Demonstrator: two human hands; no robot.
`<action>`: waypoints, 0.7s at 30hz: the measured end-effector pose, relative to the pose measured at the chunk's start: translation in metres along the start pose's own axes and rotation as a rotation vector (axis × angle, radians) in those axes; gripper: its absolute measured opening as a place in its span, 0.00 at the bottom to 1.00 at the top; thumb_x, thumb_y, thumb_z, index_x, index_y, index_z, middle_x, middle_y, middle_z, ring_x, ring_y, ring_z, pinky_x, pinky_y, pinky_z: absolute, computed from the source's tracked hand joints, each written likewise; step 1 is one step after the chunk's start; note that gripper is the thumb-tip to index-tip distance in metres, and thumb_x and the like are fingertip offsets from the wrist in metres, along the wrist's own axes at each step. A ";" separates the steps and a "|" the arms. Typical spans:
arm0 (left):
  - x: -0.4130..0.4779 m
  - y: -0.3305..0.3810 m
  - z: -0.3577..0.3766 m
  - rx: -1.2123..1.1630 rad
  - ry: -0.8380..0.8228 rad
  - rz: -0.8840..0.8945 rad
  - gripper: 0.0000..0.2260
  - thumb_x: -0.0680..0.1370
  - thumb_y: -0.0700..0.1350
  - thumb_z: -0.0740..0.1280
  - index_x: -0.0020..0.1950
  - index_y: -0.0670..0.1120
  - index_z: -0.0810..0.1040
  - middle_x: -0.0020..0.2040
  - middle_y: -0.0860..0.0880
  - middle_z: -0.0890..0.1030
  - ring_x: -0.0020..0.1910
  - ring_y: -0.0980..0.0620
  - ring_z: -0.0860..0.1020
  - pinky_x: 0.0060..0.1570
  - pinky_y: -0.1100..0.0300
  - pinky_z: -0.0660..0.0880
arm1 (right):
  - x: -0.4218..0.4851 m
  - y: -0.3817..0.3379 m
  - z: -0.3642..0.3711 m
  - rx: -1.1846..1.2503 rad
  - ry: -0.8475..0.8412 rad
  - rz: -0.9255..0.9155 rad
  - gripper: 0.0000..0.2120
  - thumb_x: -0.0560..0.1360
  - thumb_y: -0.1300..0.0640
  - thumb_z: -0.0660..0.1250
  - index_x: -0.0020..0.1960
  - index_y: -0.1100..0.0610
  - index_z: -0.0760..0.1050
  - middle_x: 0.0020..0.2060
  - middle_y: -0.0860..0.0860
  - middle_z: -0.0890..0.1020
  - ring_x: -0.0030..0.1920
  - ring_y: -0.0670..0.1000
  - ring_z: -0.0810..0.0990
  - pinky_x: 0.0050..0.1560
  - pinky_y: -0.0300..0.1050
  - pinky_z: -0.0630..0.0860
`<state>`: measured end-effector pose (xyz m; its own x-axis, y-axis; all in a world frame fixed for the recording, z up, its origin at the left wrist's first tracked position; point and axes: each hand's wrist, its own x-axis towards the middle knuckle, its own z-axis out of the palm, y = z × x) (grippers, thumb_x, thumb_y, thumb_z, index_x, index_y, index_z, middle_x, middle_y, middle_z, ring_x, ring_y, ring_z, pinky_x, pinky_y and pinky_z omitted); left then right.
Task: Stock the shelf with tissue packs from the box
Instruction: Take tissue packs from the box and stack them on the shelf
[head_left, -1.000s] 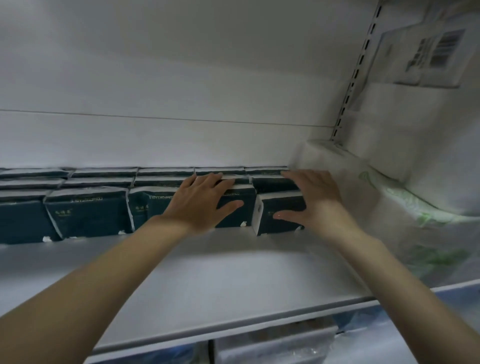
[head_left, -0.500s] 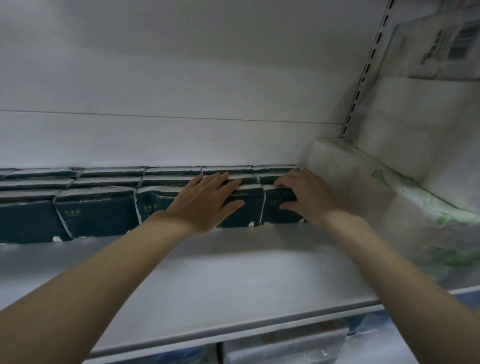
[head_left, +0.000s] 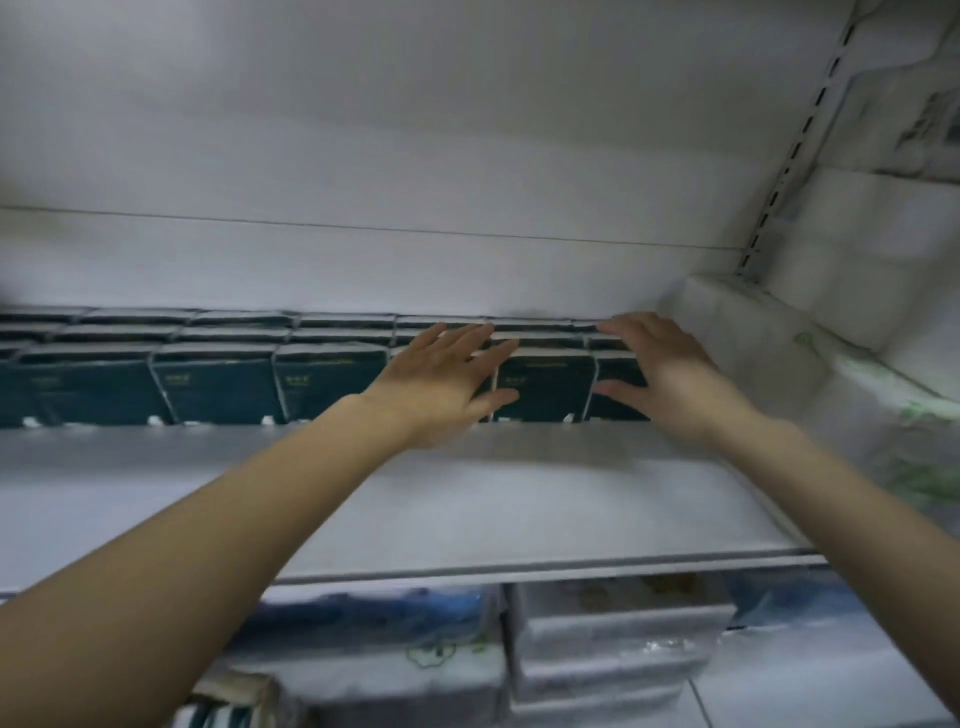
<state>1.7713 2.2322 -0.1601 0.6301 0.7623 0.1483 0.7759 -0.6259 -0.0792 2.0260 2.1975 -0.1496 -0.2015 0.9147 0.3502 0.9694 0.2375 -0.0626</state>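
A: Entry one: hands?
B: Your left hand (head_left: 447, 382): fingers straight and spread, laid over the top of a front-row pack, thumb down its face. Your right hand (head_left: 670, 374): same lie, fingers flat on the end pack's top, thumb across its front. Neither curls round anything; both hold nothing.
A: Entry two: stock?
B: Dark teal packs (head_left: 218, 382), standing upright in rows at the back of the shelf (head_left: 467, 509), running from under your hands out past your left hand. They sit side by side, touching. Behind your fingertips more rows show by their tops only. One middle pack (head_left: 543, 387) shows whole between your two hands.
A: Entry three: shelf?
B: Grey board, under both your wrists and forearms.
A: Entry four: neighbours?
B: White wrapped bundles (head_left: 769, 322), just beyond your right hand, beside the end pack. A slotted upright (head_left: 795, 150) above them. Beneath your forearms, under the shelf edge, lower stock (head_left: 613, 639): pale wrapped goods, stacked, too blurred to read.
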 end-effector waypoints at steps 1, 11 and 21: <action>-0.015 -0.005 -0.004 0.016 0.010 0.007 0.28 0.81 0.62 0.46 0.79 0.55 0.46 0.80 0.50 0.47 0.78 0.51 0.47 0.75 0.54 0.42 | -0.001 -0.017 -0.006 -0.019 0.004 -0.048 0.30 0.74 0.47 0.69 0.71 0.56 0.66 0.66 0.55 0.71 0.63 0.57 0.71 0.61 0.50 0.68; -0.241 -0.078 -0.016 0.030 0.011 -0.122 0.35 0.75 0.66 0.39 0.79 0.52 0.53 0.79 0.45 0.56 0.77 0.49 0.56 0.74 0.54 0.49 | -0.026 -0.249 0.000 0.105 -0.102 -0.438 0.29 0.76 0.40 0.60 0.73 0.51 0.62 0.69 0.51 0.69 0.67 0.53 0.69 0.66 0.50 0.66; -0.497 -0.068 0.045 -0.183 -0.168 -0.457 0.37 0.74 0.71 0.35 0.79 0.54 0.52 0.79 0.49 0.54 0.76 0.49 0.58 0.74 0.53 0.54 | -0.120 -0.398 0.100 0.651 -0.703 -0.359 0.28 0.72 0.41 0.67 0.67 0.54 0.70 0.63 0.49 0.75 0.59 0.46 0.76 0.59 0.42 0.73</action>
<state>1.4069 1.9031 -0.2732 0.2361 0.9711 -0.0345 0.9642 -0.2297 0.1322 1.6507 2.0258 -0.2605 -0.7048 0.6898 -0.1659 0.6134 0.4750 -0.6309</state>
